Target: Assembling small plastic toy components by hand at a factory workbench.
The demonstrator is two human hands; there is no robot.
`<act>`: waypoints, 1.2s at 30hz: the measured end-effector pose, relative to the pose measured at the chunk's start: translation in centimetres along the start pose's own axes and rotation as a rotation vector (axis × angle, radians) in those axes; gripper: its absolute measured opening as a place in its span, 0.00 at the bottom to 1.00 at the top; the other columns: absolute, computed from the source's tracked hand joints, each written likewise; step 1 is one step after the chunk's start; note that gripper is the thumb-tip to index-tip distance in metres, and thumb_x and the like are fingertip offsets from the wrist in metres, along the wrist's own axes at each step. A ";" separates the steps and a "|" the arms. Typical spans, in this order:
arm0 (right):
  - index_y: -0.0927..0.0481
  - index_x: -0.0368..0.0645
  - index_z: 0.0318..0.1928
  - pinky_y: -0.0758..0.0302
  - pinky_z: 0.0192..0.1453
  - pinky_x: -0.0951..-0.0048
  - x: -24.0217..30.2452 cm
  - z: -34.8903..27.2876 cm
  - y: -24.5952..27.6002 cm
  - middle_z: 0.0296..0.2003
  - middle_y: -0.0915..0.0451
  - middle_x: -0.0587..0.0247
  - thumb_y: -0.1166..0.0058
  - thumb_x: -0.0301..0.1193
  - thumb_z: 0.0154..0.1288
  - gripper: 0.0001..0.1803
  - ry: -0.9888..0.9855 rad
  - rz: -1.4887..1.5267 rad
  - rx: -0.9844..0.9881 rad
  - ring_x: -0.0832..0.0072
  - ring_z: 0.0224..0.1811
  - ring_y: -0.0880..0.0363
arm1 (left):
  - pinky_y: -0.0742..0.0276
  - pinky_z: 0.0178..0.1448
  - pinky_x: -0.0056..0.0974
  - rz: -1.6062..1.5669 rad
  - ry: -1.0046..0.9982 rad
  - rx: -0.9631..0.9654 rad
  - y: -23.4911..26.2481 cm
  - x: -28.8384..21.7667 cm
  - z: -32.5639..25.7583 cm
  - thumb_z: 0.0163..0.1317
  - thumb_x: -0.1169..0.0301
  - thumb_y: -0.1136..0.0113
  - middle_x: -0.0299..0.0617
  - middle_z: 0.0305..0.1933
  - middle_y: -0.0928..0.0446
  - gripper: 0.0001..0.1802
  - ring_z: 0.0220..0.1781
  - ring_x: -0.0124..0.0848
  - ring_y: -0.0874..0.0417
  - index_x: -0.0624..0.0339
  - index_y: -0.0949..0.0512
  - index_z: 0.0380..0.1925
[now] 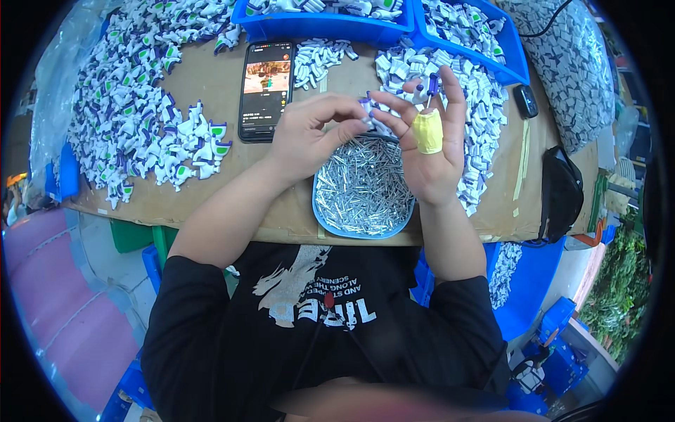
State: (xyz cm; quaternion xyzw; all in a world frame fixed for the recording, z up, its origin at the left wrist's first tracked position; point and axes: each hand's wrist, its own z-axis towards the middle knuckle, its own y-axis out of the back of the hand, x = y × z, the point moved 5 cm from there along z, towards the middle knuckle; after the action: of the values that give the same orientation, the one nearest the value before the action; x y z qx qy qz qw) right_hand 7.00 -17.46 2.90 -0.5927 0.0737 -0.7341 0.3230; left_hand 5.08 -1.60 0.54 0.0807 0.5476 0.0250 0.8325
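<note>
My left hand point(309, 130) is closed, thumb and forefinger pinched at a small white and purple plastic part point(367, 112). My right hand point(432, 158) is raised beside it, with yellow tape point(427, 132) wrapped round one digit. Among its fingers stands a small purple piece point(432, 86) with a thin metal shaft. Fingertips of the right hand also reach the part at my left hand. Below both hands sits a light-blue tub point(318, 211) filled with small metal pins point(362, 186).
Heaps of white, purple and green plastic parts point(119, 112) cover the table's left. White pieces point(474, 126) pile up at the right. A phone point(266, 91) lies behind my left hand. Blue bins point(327, 28) line the back; a black pouch point(562, 190) rests at right.
</note>
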 end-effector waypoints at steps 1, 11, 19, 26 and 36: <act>0.53 0.44 0.71 0.24 0.55 0.59 0.0 0.1 0.2 0.55 0.34 0.56 0.58 0.26 0.70 0.32 -0.005 -0.059 -0.001 0.57 0.53 0.26 | 0.22 0.44 0.31 -0.067 0.101 -0.035 0.2 0.6 -0.1 0.57 0.72 0.33 0.42 0.37 0.19 0.09 0.39 0.27 0.18 0.63 0.19 0.37; 0.34 0.37 0.64 0.29 0.49 0.80 -1.8 -0.7 0.1 0.50 0.27 0.63 0.57 0.23 0.69 0.23 -0.270 -0.715 0.252 0.79 0.47 0.27 | 0.25 0.38 0.27 -0.186 0.222 -0.161 0.6 2.0 -0.2 0.57 0.70 0.32 0.38 0.34 0.19 0.10 0.34 0.22 0.19 0.64 0.19 0.36; 0.29 0.34 0.59 0.30 0.53 0.72 -0.9 -0.3 -0.5 0.45 0.23 0.55 0.55 0.21 0.65 0.21 -0.109 -0.880 0.286 0.68 0.47 0.24 | 0.26 0.33 0.28 0.129 0.071 -0.099 1.1 0.4 0.4 0.54 0.69 0.31 0.40 0.29 0.20 0.10 0.27 0.25 0.21 0.63 0.18 0.32; 0.28 0.37 0.59 0.28 0.49 0.69 -0.4 -0.4 -0.9 0.42 0.24 0.51 0.54 0.18 0.59 0.25 -0.057 -0.978 0.302 0.60 0.43 0.23 | 0.26 0.30 0.32 0.220 -0.052 -0.079 0.8 -0.5 0.4 0.53 0.70 0.31 0.41 0.30 0.20 0.09 0.26 0.28 0.21 0.62 0.18 0.32; 0.33 0.38 0.57 0.30 0.43 0.76 -0.9 -0.9 -0.8 0.40 0.26 0.60 0.55 0.19 0.65 0.20 -0.151 -0.841 0.150 0.78 0.37 0.27 | 0.24 0.34 0.31 0.043 0.110 -0.115 -0.1 0.3 -0.3 0.57 0.72 0.33 0.41 0.33 0.18 0.08 0.30 0.26 0.19 0.64 0.19 0.34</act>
State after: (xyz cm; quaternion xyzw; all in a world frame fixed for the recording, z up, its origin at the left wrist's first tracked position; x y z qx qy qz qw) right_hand 5.97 -16.53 2.30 -0.5983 -0.2516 -0.7596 0.0422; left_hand 4.88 -1.64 0.13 0.0430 0.5884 0.0788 0.8036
